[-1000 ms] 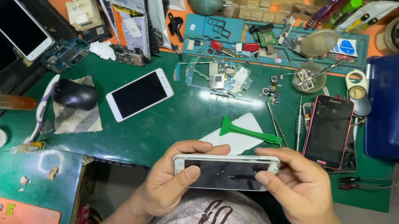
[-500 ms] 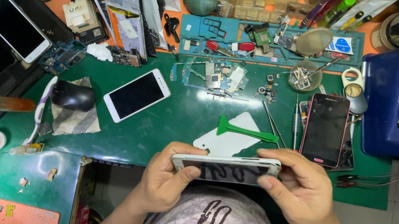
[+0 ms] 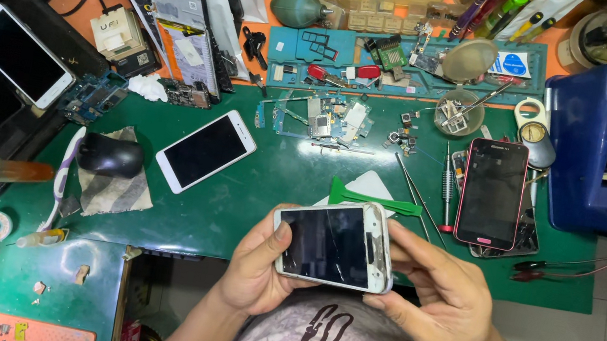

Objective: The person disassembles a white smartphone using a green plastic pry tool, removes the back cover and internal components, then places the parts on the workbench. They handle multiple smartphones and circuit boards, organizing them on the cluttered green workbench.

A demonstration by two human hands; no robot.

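Observation:
I hold a white smartphone (image 3: pixel 335 243) with a dark, cracked screen in both hands, screen up, over the near edge of the green work mat (image 3: pixel 259 188). My left hand (image 3: pixel 259 266) grips its left end, thumb on the glass. The phone's right end rests in my right hand (image 3: pixel 437 296), fingers along the edge. Just beyond the phone lie a green plastic pry tool (image 3: pixel 372 200) and a white card under it.
A white phone (image 3: pixel 205 151) lies mid-mat, a red-framed phone (image 3: pixel 492 192) at right, another white phone (image 3: pixel 20 54) far left. A black mouse (image 3: pixel 110 156), circuit boards (image 3: pixel 318 116), tweezers, small parts and a blue tape dispenser (image 3: pixel 606 151) crowd the bench.
The phone was held edge-on; it is now tilted flat so its cracked screen faces me. Both hands kept their grip and shifted slightly.

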